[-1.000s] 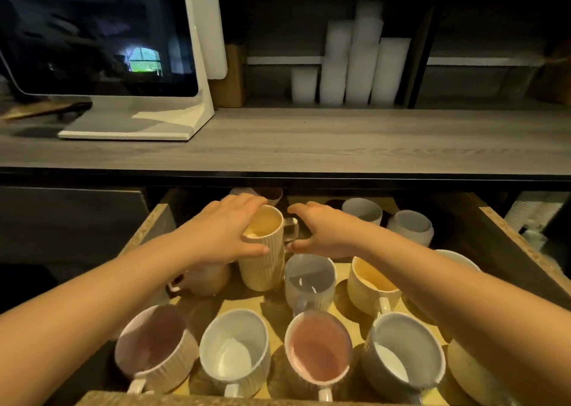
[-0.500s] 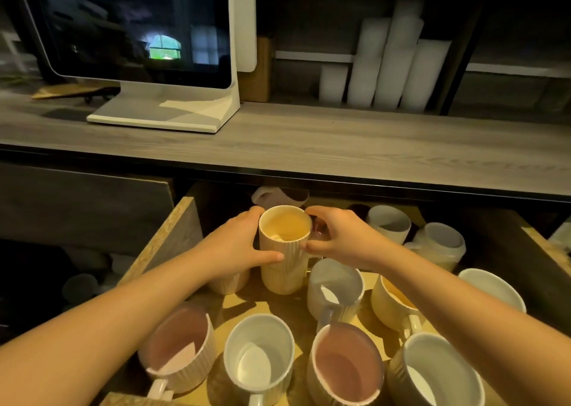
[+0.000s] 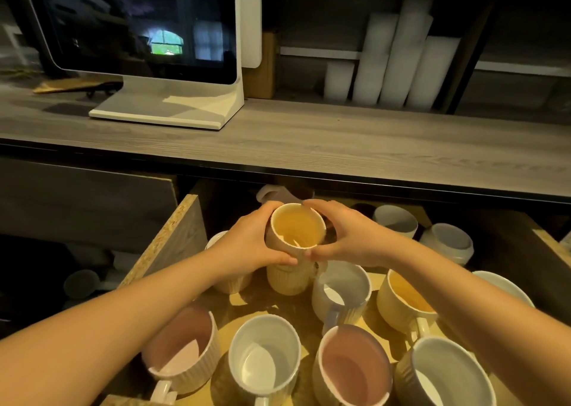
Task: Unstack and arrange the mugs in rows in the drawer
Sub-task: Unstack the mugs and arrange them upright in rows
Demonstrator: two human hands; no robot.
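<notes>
While opposite, left hand (image 3: pixel 247 242), right hand (image 3: pixel 347 239) around mug (image 3: pixel 295 231)

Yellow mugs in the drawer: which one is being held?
The top yellow mug, stacked on the lower yellow mug at the centre; left hand and right hand both grip its rim. The other yellow mug farther right stands alone, untouched.

An open wooden drawer (image 3: pixel 173 235) holds upright ribbed mugs (image 3: pixel 341 285) on its floor. Along its front edge, left to right, stand a pink mug (image 3: pixel 182 353), a white mug (image 3: pixel 262 359), a second pink mug (image 3: pixel 352 371) and a grey mug (image 3: pixel 445 378).
</notes>
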